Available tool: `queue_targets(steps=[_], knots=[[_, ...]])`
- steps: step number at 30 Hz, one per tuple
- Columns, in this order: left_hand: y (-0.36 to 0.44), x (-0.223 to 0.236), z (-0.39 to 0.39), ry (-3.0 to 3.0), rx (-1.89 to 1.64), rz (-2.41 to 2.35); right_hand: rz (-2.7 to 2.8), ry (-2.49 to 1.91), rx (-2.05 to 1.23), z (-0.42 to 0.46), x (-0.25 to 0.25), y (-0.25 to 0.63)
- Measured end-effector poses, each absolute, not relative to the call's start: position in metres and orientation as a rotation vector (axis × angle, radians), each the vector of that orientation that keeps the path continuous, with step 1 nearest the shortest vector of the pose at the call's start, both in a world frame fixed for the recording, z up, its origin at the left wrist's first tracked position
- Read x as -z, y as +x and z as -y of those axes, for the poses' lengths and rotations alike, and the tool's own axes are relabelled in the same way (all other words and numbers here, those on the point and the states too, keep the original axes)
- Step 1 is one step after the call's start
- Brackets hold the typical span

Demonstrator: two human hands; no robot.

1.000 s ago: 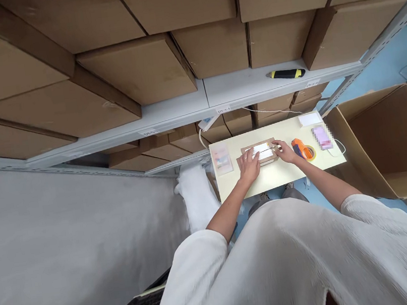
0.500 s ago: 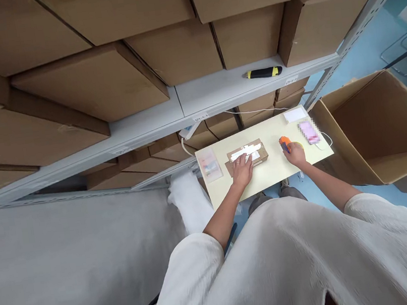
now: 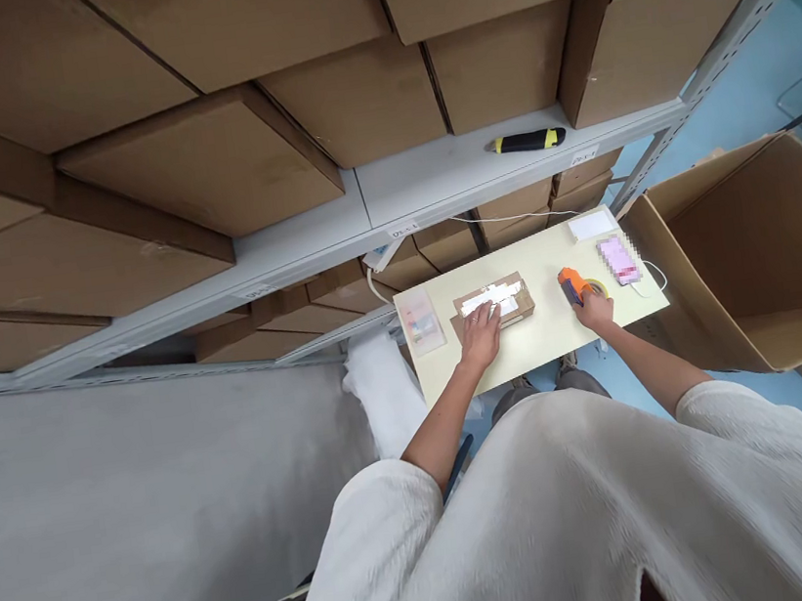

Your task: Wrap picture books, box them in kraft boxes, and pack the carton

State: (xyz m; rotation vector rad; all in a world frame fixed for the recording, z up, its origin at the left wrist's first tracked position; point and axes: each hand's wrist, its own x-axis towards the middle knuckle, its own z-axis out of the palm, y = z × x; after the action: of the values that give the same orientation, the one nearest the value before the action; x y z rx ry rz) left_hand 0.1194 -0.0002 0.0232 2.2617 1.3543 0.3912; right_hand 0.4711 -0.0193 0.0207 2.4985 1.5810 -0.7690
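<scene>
Here, a small brown cardboard box with white paper on top [image 3: 521, 294] lies on the pale yellow rectangular counter [image 3: 546, 336], left of an orange tape dispenser with dark parts [image 3: 571, 282]. The left hand [image 3: 481, 337] rests on the box, its fingers extended over the top rather than clamped. The right hand [image 3: 597, 312] touches the dispenser's near side, beside its yellow tape roll [image 3: 598, 287]; whether those fingers are closed around it cannot be told. Should the left hand's pressure slacken, the box might slide or turn; a grasp too near the roll could let the dispenser tip. Compared with one second earlier, the right hand has moved from the box's right end to the dispenser, while the left remains on the box.
</scene>
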Motion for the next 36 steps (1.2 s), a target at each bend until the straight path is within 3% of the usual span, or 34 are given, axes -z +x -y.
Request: queue_targets(steps=[6,13,16,19,31,36], knots=[[0.108,-0.025,0.000,2.277,-0.451,-1.311,-1.712,2.717,0.878,0.002,-0.064,0.480],[0.104,-0.032,0.000,2.287,-0.459,-1.349,-2.171,2.574,1.781,-0.054,-0.138,0.436],[0.102,-0.032,-0.003,2.285,-0.491,-1.322,-2.130,2.279,2.206,-0.072,-0.149,0.393],[0.098,-0.031,-0.002,2.294,-0.542,-1.338,-2.041,2.098,2.368,-0.081,-0.145,0.362],[0.087,-0.026,0.000,2.215,-0.585,-1.409,-2.223,1.825,1.654,-0.089,-0.141,0.373],[0.082,-0.035,-0.003,2.191,-0.578,-1.367,-2.375,1.779,1.048,-0.090,-0.144,0.373]])
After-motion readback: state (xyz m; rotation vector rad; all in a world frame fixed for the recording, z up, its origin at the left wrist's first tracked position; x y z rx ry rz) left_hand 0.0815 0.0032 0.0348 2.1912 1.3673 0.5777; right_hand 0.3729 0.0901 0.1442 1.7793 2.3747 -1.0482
